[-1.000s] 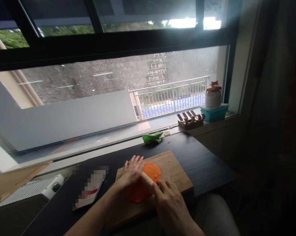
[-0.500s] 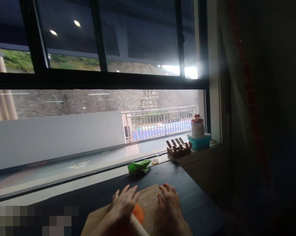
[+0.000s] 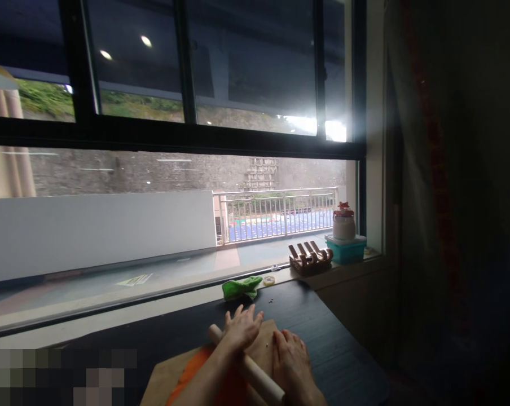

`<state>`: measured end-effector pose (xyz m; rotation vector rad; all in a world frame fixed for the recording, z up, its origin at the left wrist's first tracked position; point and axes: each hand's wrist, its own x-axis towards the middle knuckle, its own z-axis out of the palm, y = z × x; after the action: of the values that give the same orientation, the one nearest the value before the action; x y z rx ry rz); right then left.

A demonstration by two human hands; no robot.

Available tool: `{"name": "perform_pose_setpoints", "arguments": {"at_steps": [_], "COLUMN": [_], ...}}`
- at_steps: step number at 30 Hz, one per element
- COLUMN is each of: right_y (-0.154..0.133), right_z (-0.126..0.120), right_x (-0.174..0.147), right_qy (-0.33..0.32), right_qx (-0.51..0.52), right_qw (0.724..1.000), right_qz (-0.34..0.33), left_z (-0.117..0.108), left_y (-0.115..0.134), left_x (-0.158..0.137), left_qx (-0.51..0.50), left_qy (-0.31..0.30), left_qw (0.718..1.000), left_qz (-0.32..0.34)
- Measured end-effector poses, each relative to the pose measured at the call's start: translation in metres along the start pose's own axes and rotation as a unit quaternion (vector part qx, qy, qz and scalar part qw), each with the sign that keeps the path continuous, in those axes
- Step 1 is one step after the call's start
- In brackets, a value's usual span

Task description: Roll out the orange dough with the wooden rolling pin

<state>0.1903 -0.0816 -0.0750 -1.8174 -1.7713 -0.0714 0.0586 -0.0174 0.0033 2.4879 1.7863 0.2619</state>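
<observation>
A pale rolling pin [image 3: 263, 380] lies at a slant over a flat orange sheet [image 3: 191, 367], perhaps dough or clay, on a tan board [image 3: 159, 373]. My left hand [image 3: 243, 328] rests across the pin, palm down, its fingers stretched forward past it. Beyond the pin's lower end, my right hand [image 3: 291, 355] lies palm down at the board's right side, fingers extended and holding nothing visible. My left forearm covers part of the orange sheet. A few small light bits are on the board near my right hand.
The board sits on a dark table [image 3: 335, 349] against a window sill. A green cloth [image 3: 241, 288] and a roll of tape [image 3: 269, 280] are at the far edge. On the sill stand a brown slotted rack [image 3: 310, 258] and a teal box [image 3: 346, 251] with a jar [image 3: 343, 225] on top.
My left hand and the rolling pin have moved to the right, uncovering more orange sheet on the left. My right hand has come down slightly, its fingers flatter. The view has shifted a little.
</observation>
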Motion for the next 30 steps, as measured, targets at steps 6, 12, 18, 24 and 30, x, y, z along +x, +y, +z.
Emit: {"name": "perform_pose_setpoints", "arguments": {"at_steps": [6, 12, 18, 24, 30], "right_y": [-0.006, -0.015, -0.013, -0.003, -0.005], "right_z": [-0.013, -0.033, -0.026, -0.010, -0.020], "right_x": [-0.002, -0.005, -0.004, -0.002, -0.004], "right_qy": [-0.024, -0.045, -0.040, -0.021, -0.048], "right_qx": [-0.003, 0.009, 0.004, -0.009, 0.014], "right_qw": [1.000, 0.999, 0.999, 1.000, 0.999], "right_qz": [-0.002, -0.001, -0.001, -0.014, -0.008], "left_z": [-0.009, -0.023, -0.016, 0.001, -0.001], "left_y": [-0.020, -0.055, -0.025, 0.007, -0.023], "left_x": [-0.035, -0.087, -0.048, 0.002, -0.027], "left_qx": [0.027, 0.048, 0.017, -0.032, 0.021], "left_qy": [0.001, -0.031, -0.022, -0.006, -0.024], "left_qw": [1.000, 0.998, 1.000, 0.999, 0.999], "left_qz": [0.009, 0.005, -0.007, 0.008, -0.024]}}
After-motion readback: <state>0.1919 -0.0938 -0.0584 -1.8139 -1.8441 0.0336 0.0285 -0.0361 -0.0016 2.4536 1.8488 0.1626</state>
